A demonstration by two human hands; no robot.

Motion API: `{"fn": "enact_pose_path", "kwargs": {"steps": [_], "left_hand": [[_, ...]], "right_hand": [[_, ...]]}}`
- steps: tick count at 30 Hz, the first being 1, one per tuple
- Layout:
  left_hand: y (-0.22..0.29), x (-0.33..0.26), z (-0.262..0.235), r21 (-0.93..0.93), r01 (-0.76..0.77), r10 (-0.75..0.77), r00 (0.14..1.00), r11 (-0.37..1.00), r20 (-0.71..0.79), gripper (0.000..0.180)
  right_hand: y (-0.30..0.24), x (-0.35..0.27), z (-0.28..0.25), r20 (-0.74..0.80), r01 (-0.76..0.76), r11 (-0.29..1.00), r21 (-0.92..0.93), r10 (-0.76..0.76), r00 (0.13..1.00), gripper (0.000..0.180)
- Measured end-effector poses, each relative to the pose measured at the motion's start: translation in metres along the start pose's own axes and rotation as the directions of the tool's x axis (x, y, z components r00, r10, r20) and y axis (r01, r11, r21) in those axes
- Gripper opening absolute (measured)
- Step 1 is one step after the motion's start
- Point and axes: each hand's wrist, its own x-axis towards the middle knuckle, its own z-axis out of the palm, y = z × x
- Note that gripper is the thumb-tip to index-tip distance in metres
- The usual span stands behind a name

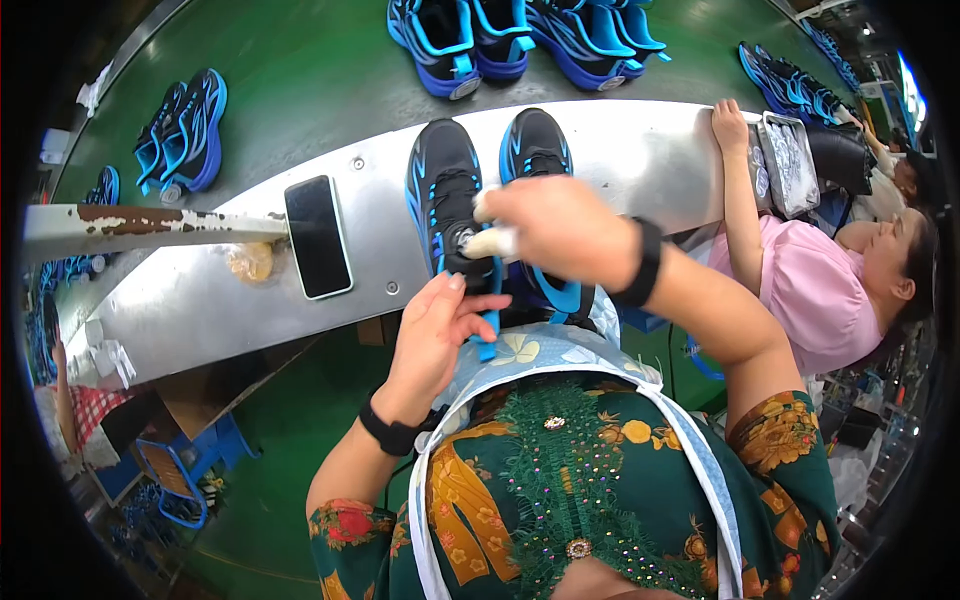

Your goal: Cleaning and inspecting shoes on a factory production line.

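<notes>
A black and blue sneaker [447, 165] lies on the metal ledge in front of me, toe pointing away. My left hand [430, 330] is at its heel end, thumb at the collar and bent fingers around the back, close to a bright blue pull tab [488, 348]. Over the sneaker's tongue reaches my right hand [565, 230], with pale covers on two fingertips. These fingers are bent beside a round disc [462, 240] on the tongue; what they pinch is hidden. The matching sneaker [537, 140] stands just right, partly covered by my right hand.
On the metal ledge [640, 140] lie a phone [320, 237] and a yellowish round lump [250, 262]. A worn white post [150, 228] crosses from the left. More sneakers [440, 50] stand on the green belt [300, 60]. A co-worker in pink [815, 290] sits right, near a metal tray [788, 165].
</notes>
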Motion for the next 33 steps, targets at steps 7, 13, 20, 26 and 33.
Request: {"fn": "enact_pose_path", "kwargs": {"steps": [7,13,20,26,33], "left_hand": [[0.007,-0.026,0.004,0.734,-0.214,0.327,0.945,0.644,-0.011,0.031],[-0.003,-0.007,0.029,0.921,-0.341,0.432,0.871,0.189,0.234,0.066],[-0.022,0.034,0.065,0.995,-0.086,0.324,0.941,-0.042,0.095,0.087],[0.041,0.046,0.021,0.987,-0.158,0.433,0.893,0.044,0.123,0.056],[0.157,0.060,-0.039,0.991,-0.041,0.706,0.706,0.124,-0.059,0.056]], "right_hand": [[0.078,-0.057,-0.046,-0.076,0.022,0.972,0.235,-0.004,0.997,0.041],[0.078,-0.054,0.013,-0.293,0.154,0.979,0.132,-0.110,0.950,0.043],[0.071,-0.053,0.017,-0.431,0.147,0.967,0.210,-0.043,0.901,0.034],[0.085,-0.067,-0.005,-0.153,0.026,0.878,0.477,0.054,0.987,0.033],[0.126,-0.033,-0.007,-0.300,0.049,0.908,0.416,0.086,0.950,0.033]]}}
